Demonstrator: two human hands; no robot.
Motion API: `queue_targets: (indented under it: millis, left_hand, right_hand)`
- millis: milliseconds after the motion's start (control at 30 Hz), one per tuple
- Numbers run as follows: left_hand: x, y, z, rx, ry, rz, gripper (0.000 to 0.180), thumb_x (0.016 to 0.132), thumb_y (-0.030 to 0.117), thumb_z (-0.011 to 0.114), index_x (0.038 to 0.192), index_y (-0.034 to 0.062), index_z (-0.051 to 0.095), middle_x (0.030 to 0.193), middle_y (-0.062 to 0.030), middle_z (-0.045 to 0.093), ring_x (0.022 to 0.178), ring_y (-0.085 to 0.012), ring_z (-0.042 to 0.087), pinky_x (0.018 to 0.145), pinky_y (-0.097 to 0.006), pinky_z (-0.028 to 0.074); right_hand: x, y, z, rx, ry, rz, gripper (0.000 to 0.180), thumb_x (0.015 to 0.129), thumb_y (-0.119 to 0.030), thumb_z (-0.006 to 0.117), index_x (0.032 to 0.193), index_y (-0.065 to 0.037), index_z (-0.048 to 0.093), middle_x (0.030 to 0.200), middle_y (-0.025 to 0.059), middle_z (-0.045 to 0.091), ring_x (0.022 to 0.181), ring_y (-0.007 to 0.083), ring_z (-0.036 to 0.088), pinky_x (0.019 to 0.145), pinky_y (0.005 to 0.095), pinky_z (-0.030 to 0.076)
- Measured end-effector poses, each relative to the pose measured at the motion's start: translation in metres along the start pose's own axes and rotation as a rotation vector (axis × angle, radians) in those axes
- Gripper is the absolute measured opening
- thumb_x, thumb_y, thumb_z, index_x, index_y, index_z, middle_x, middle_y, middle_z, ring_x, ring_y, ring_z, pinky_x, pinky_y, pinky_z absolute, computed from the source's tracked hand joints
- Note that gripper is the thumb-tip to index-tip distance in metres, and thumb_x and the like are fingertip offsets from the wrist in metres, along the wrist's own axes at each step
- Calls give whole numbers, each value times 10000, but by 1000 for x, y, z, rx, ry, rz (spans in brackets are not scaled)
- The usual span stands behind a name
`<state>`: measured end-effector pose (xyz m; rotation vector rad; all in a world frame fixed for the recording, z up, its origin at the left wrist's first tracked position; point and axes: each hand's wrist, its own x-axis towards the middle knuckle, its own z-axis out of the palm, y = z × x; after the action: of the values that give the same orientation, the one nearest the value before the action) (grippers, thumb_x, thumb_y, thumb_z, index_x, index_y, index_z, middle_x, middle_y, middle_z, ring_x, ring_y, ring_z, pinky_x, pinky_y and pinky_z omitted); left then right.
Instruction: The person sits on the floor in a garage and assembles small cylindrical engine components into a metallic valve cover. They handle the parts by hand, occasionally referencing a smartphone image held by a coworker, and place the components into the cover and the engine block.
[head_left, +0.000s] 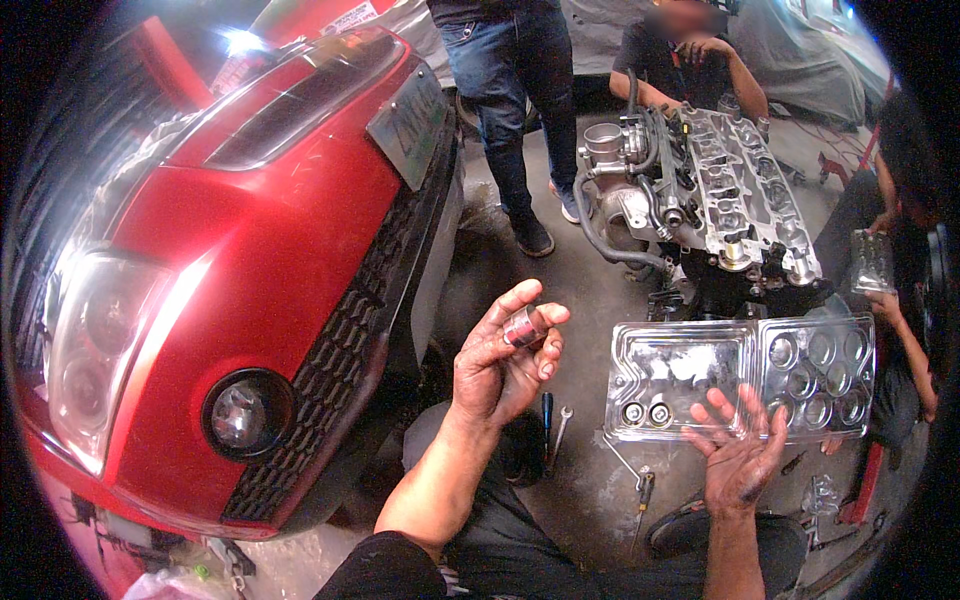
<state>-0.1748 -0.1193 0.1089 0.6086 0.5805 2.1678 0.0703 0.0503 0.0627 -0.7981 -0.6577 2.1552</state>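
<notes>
Pinched between the thumb and fingers of my left hand (500, 360) is a short shiny metal cylinder (524, 327), which looks like a valve lifter. My right hand (742, 450) is turned palm up with its fingers spread and holds nothing. Its fingertips overlap the lower edge of a clear plastic tray (690, 332); whether they touch it I cannot tell. Two small round parts (647, 413) sit in the tray's left section, and several round cup shapes fill its right section. Dark smudges mark my right palm.
An engine (745, 200) with its top exposed stands beyond the tray. To the left is a red car's front end (270, 250). A blue-handled screwdriver (547, 425), a wrench (562, 430) and a yellow-handled tool (645, 492) lie on the floor. People are nearby; one at right holds a clear package (872, 262).
</notes>
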Motion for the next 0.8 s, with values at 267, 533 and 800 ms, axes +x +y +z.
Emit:
queue_targets:
  millis: [267, 533, 800]
  left_hand:
    - [-1, -8, 4, 1252, 295, 617, 328, 821, -6, 666, 1125, 5, 543, 1134, -150, 629, 1010, -219, 610, 868, -359, 504]
    - [2, -13, -17, 1275, 161, 749, 291, 861, -26, 660, 1100, 46, 509, 1135, -141, 621, 1056, -224, 599, 924, -348, 473]
    - [-3, -20, -7, 1309, 269, 661, 319, 834, -44, 661, 1100, 33, 504, 1076, -112, 623, 985, -189, 600, 897, -327, 481]
  right_hand:
    - [1, -1, 1, 13, -11, 13, 655, 962, -586, 345, 1300, -43, 487, 1132, 237, 630, 925, 372, 675, 720, 526, 589]
    - [1, 0, 2, 4, -15, 6, 654, 942, -593, 371, 1269, -42, 499, 1121, 248, 631, 921, 391, 674, 710, 524, 592]
    - [-1, -1, 0, 8, -34, 14, 642, 963, -579, 345, 1300, -52, 491, 1137, 234, 633, 936, 378, 673, 734, 535, 579]
